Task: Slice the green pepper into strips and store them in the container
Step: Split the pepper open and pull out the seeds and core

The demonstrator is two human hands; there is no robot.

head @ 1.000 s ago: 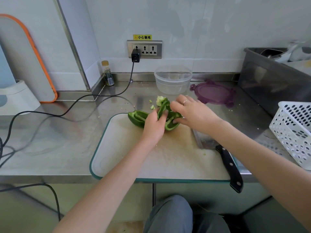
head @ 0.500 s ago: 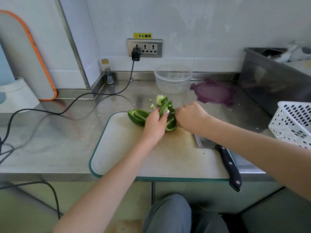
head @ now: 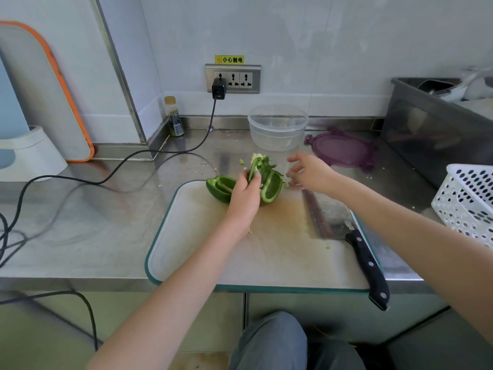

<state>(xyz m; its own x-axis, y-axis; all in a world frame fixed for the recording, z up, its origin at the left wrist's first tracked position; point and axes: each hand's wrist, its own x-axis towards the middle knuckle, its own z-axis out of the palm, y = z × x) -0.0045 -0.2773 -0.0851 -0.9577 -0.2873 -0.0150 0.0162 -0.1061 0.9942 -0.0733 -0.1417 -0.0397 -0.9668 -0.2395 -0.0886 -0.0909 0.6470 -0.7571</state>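
Observation:
On the far edge of the white cutting board (head: 266, 252), my left hand (head: 246, 192) grips a green pepper half (head: 269, 182) with its hollow side showing. A second pepper half (head: 220, 186) lies just left of that hand. A pale seed core (head: 257, 157) sits on the counter behind the held half. My right hand (head: 309, 172) hovers to the right of the pepper, blurred, fingers spread and holding nothing. A cleaver (head: 344, 231) with a black handle lies along the board's right side. The clear round container (head: 277, 128) stands behind, with its purple lid (head: 344, 150) beside it.
A black cable (head: 112, 172) runs from the wall socket (head: 233, 78) across the steel counter on the left. A small bottle (head: 174, 121) stands in the corner. A white perforated basket (head: 469, 201) and a metal tub (head: 432, 129) stand at the right.
My right hand has come off the pepper half and moved right and up, with its fingers spread. My left hand still grips the same half.

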